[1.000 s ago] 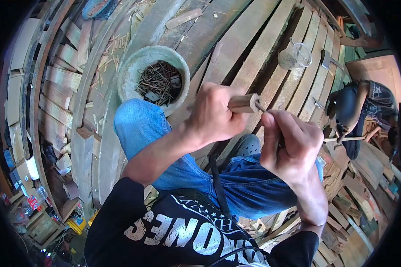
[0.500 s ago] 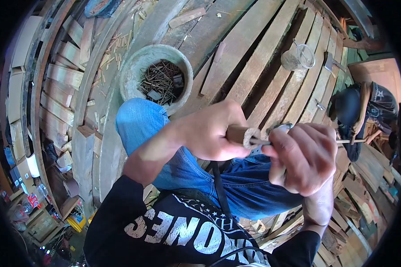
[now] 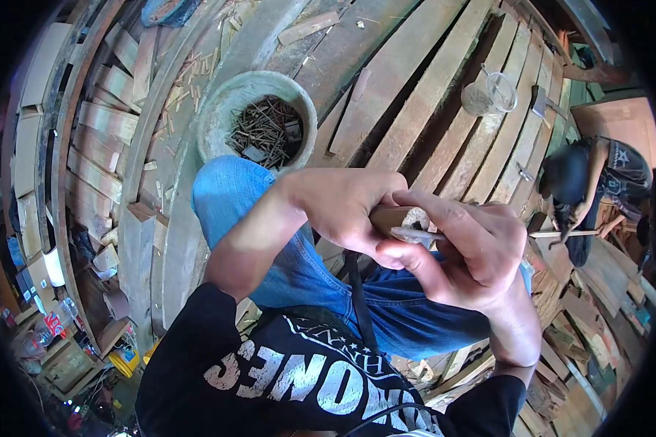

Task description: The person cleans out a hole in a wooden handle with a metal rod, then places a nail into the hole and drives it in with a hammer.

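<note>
up and to the left of the wooden handle, a pale bowl is sitting on the planks, holding a heap of rusty nails. just below the bowl and still left of the handle, a knee in blue jeans is rising. the left hand is closing around the handle from the left, its fingers wrapping the near part so only the frayed pale end is showing. a thin metal shank is sticking out of that end. the right hand is meeting the handle from the right, with its fingers curling over the end and its thumb pressing beneath the shank, so the handle is lying clasped between both hands. up and to the right of the handle, a clear jar is standing on the planks. well to the right, another person is crouching over a thin stick.
</note>
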A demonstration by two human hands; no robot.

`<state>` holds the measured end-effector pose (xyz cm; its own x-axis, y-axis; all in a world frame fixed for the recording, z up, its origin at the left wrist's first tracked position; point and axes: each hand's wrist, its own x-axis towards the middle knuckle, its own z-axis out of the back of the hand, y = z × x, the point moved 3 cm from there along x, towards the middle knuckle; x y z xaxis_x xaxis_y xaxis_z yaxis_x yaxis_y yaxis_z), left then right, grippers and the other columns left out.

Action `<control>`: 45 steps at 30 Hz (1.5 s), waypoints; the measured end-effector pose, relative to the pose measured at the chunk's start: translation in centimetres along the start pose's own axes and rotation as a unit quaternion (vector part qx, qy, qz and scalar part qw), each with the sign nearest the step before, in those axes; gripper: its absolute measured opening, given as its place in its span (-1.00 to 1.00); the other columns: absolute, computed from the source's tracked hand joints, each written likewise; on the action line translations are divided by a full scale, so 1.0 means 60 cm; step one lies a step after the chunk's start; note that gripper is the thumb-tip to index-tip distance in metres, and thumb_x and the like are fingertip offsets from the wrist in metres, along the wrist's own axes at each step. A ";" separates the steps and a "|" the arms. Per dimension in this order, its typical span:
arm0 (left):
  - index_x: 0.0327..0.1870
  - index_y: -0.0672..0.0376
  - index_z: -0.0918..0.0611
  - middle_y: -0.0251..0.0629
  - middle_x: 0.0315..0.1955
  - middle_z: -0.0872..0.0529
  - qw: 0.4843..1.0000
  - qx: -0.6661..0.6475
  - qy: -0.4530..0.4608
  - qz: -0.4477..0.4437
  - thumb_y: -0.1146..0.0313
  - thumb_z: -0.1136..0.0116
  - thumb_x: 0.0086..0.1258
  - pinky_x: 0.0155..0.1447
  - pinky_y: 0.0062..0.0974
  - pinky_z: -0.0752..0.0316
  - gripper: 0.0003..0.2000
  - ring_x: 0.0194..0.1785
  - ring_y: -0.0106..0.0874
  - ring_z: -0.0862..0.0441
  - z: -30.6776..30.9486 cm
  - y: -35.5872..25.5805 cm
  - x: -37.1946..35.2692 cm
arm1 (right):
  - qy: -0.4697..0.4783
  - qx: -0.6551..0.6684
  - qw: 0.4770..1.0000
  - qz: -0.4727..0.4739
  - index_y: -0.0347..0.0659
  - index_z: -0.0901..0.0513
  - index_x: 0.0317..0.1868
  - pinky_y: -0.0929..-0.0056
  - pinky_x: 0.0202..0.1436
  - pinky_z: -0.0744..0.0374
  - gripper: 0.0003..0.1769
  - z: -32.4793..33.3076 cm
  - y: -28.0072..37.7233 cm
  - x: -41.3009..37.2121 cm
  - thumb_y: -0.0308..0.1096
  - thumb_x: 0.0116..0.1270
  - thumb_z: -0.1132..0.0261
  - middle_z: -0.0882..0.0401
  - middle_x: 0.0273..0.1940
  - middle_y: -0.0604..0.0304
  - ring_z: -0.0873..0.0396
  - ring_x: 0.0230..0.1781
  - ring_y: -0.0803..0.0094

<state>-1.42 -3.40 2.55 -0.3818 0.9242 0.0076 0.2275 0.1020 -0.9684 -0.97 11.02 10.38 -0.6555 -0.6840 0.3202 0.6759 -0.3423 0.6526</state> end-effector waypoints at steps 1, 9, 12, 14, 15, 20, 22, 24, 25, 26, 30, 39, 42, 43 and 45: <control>-0.36 0.20 -0.67 -0.49 -0.64 -0.57 0.997 -0.016 -0.062 -0.031 0.38 -0.40 0.17 -0.44 -0.56 -0.32 -0.86 -0.54 -0.68 -0.43 -0.005 -0.003 0.000 | -0.010 0.008 1.000 -0.002 -0.35 -0.72 -0.09 0.62 -0.66 -0.31 -0.61 0.000 -0.003 -0.002 -0.28 0.15 -0.54 -0.45 -0.71 0.33 -0.40 -0.79 0.61; -0.64 0.22 -0.49 -0.47 -0.74 -0.43 0.850 0.234 -0.438 -0.177 0.37 -0.37 0.24 -0.56 -0.59 -0.15 -0.69 -0.60 -0.75 -0.30 0.002 -0.002 0.006 | -0.039 -0.044 0.988 -0.143 -0.33 -0.69 -0.18 0.61 -0.64 -0.23 -0.80 0.029 0.008 0.009 -0.36 0.31 -0.41 -0.38 -0.72 0.33 -0.34 -0.75 0.63; -0.71 0.20 -0.39 -0.53 -0.79 -0.24 0.831 0.234 -0.488 -0.128 0.38 -0.33 0.32 -0.59 -0.53 0.01 -0.59 -0.60 -0.74 -0.12 0.004 -0.006 0.002 | -0.099 -0.030 0.990 -0.101 -0.35 -0.68 -0.20 0.59 -0.62 -0.29 -0.88 0.018 -0.007 -0.007 -0.44 0.39 -0.29 -0.44 -0.69 0.26 -0.41 -0.74 0.58; -0.74 0.18 -0.35 -0.54 -0.80 -0.18 0.827 0.236 -0.489 -0.144 0.39 -0.29 0.37 -0.60 -0.52 0.05 -0.55 -0.59 -0.73 -0.08 0.007 -0.006 0.003 | -0.073 -0.043 0.988 -0.126 -0.37 -0.67 -0.24 0.57 -0.60 -0.35 -0.89 0.022 0.004 -0.002 -0.53 0.41 -0.21 -0.51 -0.66 0.20 -0.47 -0.72 0.55; -0.73 0.19 -0.36 -0.48 -0.81 -0.18 0.820 0.259 -0.491 -0.142 0.40 -0.29 0.35 -0.60 -0.52 0.03 -0.56 -0.60 -0.72 -0.08 0.008 -0.007 0.003 | -0.075 -0.045 0.988 -0.130 -0.37 -0.67 -0.25 0.57 -0.60 -0.35 -0.89 0.021 0.004 -0.003 -0.53 0.40 -0.22 -0.50 -0.66 0.20 -0.47 -0.72 0.54; -0.71 0.22 -0.36 -0.30 -0.82 -0.19 0.783 0.336 -0.500 -0.152 0.43 -0.31 0.29 -0.60 -0.49 -0.03 -0.59 -0.61 -0.64 -0.07 0.011 -0.005 0.003 | -0.078 -0.065 0.987 -0.125 -0.37 -0.68 -0.30 0.57 -0.62 -0.32 -0.89 0.023 0.006 -0.002 -0.55 0.39 -0.23 -0.46 -0.68 0.20 -0.43 -0.73 0.55; -0.69 0.23 -0.36 -0.16 -0.80 -0.27 0.756 0.377 -0.521 -0.125 0.44 -0.32 0.24 -0.61 -0.44 -0.12 -0.62 -0.73 -0.49 -0.20 0.013 -0.005 0.003 | -0.060 -0.064 0.981 -0.175 -0.37 -0.67 -0.32 0.56 -0.63 -0.30 -0.89 0.025 0.003 -0.004 -0.54 0.38 -0.25 -0.43 -0.70 0.20 -0.40 -0.74 0.57; -0.67 0.23 -0.38 -0.13 -0.79 -0.32 0.733 0.402 -0.534 -0.124 0.44 -0.32 0.24 -0.60 -0.41 -0.17 -0.65 -0.73 -0.34 -0.30 0.013 -0.001 0.006 | -0.062 -0.078 0.977 -0.186 -0.33 -0.64 -0.34 0.44 -0.65 -0.34 -0.93 0.026 0.002 -0.006 -0.54 0.34 -0.28 -0.44 -0.70 0.14 -0.44 -0.75 0.39; -0.66 0.22 -0.39 -0.10 -0.78 -0.37 0.709 0.426 -0.549 -0.121 0.44 -0.31 0.23 -0.59 -0.37 -0.22 -0.67 -0.74 -0.19 -0.40 0.012 0.000 0.008 | -0.062 -0.090 0.974 -0.198 -0.30 -0.60 -0.36 0.33 -0.67 -0.38 -0.93 0.027 0.002 -0.006 -0.54 0.30 -0.32 -0.45 -0.69 0.08 -0.48 -0.77 0.21; -0.66 0.22 -0.39 -0.10 -0.78 -0.37 0.706 0.430 -0.547 -0.127 0.44 -0.31 0.23 -0.59 -0.37 -0.22 -0.67 -0.74 -0.19 -0.40 0.011 -0.002 0.008 | -0.052 -0.117 0.973 -0.192 -0.29 -0.57 -0.40 0.29 -0.67 -0.39 -0.88 0.027 0.005 -0.004 -0.53 0.31 -0.31 -0.45 -0.70 0.06 -0.49 -0.76 0.16; -0.41 0.13 -0.66 -0.09 -0.66 -0.62 0.692 0.465 -0.551 -0.032 0.40 -0.29 0.07 -0.45 -0.18 -0.49 -0.91 -0.53 -0.07 -0.65 0.007 0.000 0.012 | -0.059 -0.114 0.972 -0.194 -0.28 -0.55 -0.43 0.28 -0.67 -0.39 -0.85 0.025 0.001 -0.005 -0.52 0.31 -0.31 -0.45 -0.70 0.05 -0.49 -0.76 0.15; -0.59 0.25 -0.49 -0.16 -0.78 -0.38 0.788 0.338 -0.500 -0.117 0.57 -0.18 0.17 -0.56 -0.42 -0.23 -0.84 -0.72 -0.38 -0.36 0.002 -0.001 0.022 | -0.070 -0.091 0.985 -0.132 -0.28 -0.58 -0.41 0.32 -0.74 -0.37 -0.91 0.024 -0.008 -0.014 -0.54 0.21 -0.34 -0.43 -0.71 0.14 -0.45 -0.81 0.27; -0.60 0.25 -0.49 -0.24 -0.78 -0.33 0.826 0.278 -0.477 -0.112 0.57 -0.19 0.17 -0.57 -0.44 -0.18 -0.83 -0.67 -0.58 -0.23 -0.008 -0.004 0.018 | -0.060 -0.167 0.984 -0.027 -0.30 -0.61 -0.36 0.38 -0.77 -0.33 -0.90 0.030 -0.006 -0.014 -0.54 0.12 -0.38 -0.39 -0.71 0.21 -0.39 -0.82 0.36; -0.62 0.23 -0.48 -0.29 -0.79 -0.31 0.841 0.264 -0.460 -0.105 0.50 -0.24 0.22 -0.57 -0.45 -0.14 -0.77 -0.63 -0.67 -0.19 -0.007 0.003 0.017 | -0.074 -0.172 0.982 0.012 -0.33 -0.62 -0.34 0.41 -0.78 -0.31 -0.86 0.030 -0.011 -0.016 -0.51 0.08 -0.40 -0.34 -0.70 0.28 -0.35 -0.83 0.43; -0.64 0.24 -0.48 -0.24 -0.80 -0.35 0.878 0.218 -0.416 -0.094 0.48 -0.24 0.18 -0.56 -0.40 -0.21 -0.78 -0.66 -0.58 -0.31 -0.014 -0.004 0.018 | -0.064 -0.195 0.977 0.050 -0.33 -0.62 -0.36 0.43 -0.78 -0.30 -0.88 0.040 -0.005 -0.006 -0.49 0.10 -0.38 -0.32 -0.70 0.30 -0.36 -0.82 0.46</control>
<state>-1.14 -2.13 3.01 -0.9395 0.2981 0.1685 -0.2045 -0.0938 -0.9744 -1.75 12.94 11.71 -0.6000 -0.6490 0.4677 0.7990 -0.5152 0.3101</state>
